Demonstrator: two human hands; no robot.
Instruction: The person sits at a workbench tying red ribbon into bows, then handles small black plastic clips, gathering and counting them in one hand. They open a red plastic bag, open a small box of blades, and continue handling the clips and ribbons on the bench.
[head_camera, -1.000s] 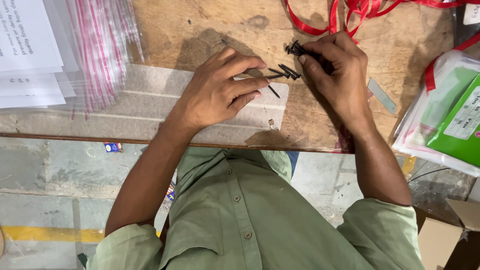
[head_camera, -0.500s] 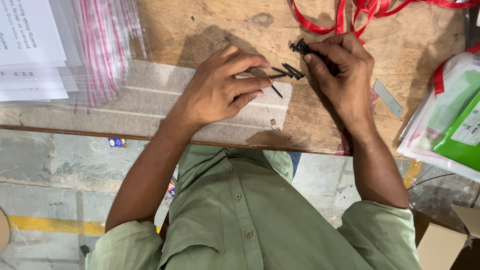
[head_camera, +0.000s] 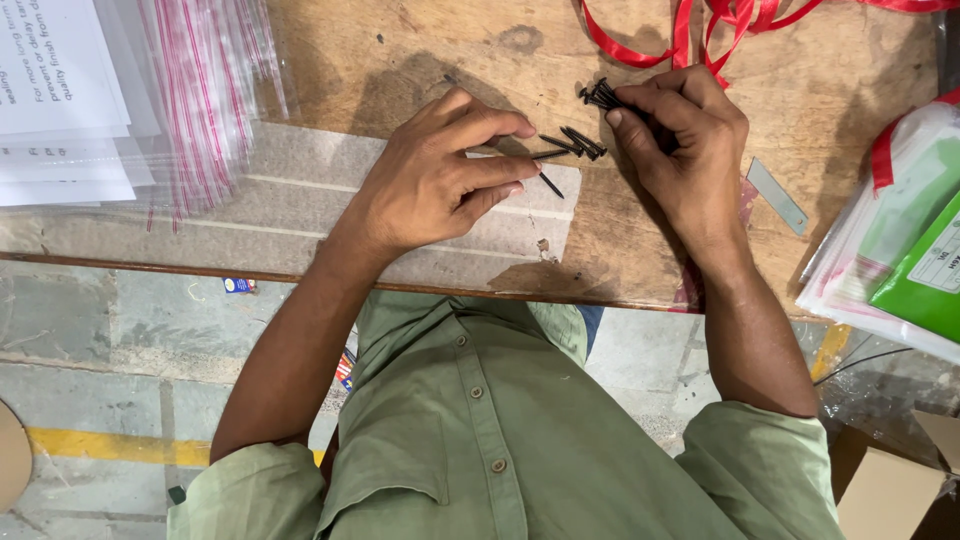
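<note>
So the right hand (head_camera: 690, 140) is pinched shut on a little bundle of black screws (head_camera: 600, 95), heads poking out past the fingertips toward the upper left, shanks hidden in the palm. The left hand (head_camera: 440, 180) is curled with fingertips closed on one loose screw (head_camera: 550, 154), I think; the grip is partly hidden, so it may only be pressing it down. A few more loose ones (head_camera: 575, 142) lie on the wooden surface (head_camera: 420, 60) right between the hands, long axes running on a diagonal from upper left to lower right, and one (head_camera: 550, 185) just below the left fingertips lies the same way. Best approach, I'd say: pick singles by the shank, turn each so the head matches the bundle, and keep the right pinch firm so nothing slides out.
</note>
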